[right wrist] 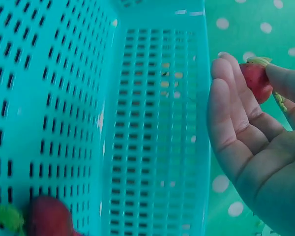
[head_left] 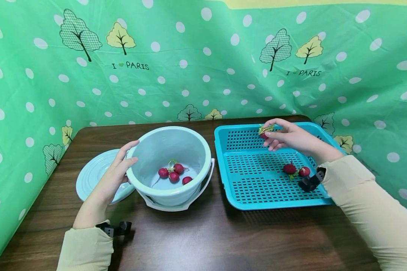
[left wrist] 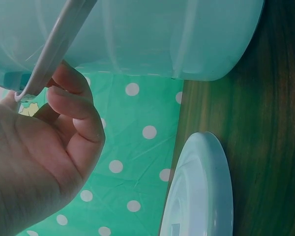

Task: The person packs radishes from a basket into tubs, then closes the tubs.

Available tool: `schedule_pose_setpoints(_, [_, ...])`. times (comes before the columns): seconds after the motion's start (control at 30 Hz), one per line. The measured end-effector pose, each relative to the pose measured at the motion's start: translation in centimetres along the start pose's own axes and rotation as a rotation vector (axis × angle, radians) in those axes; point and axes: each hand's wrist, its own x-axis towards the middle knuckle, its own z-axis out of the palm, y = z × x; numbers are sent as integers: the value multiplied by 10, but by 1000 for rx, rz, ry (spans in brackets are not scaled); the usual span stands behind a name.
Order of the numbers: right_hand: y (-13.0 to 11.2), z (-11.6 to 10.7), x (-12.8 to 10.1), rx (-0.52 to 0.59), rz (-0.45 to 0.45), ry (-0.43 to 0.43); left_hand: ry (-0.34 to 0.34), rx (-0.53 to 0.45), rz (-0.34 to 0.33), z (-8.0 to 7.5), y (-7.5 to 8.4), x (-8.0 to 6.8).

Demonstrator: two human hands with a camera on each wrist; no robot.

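My left hand (head_left: 113, 177) grips the left rim of a pale blue bucket (head_left: 169, 193), thumb over the edge, and the left wrist view shows its fingers curled by the bucket's handle (left wrist: 51, 49). Several red radishes (head_left: 174, 177) lie on the bucket's floor. Above the far side of a turquoise perforated basket (head_left: 254, 206), my right hand (head_left: 288, 137) pinches a radish (right wrist: 257, 81) with short green stems between thumb and fingers. Two more radishes (head_left: 289, 168) sit inside the basket, toward its right side.
A round pale blue lid (head_left: 95, 173) lies on the dark wooden table (head_left: 196, 241), left of the bucket and partly behind my left arm. Green dotted cloth (head_left: 203, 75) hangs behind the table. Each wrist wears a black camera (head_left: 310, 183).
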Motion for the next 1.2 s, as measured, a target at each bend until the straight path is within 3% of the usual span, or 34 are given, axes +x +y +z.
schedule_pose_setpoints(0.23, [-14,16,1,10,-47,9,3,1,-1,0,0,0])
schedule_pose_setpoints(1.2, [-56,61,11,152,-220,-114,-3,-12,5,0,0,0])
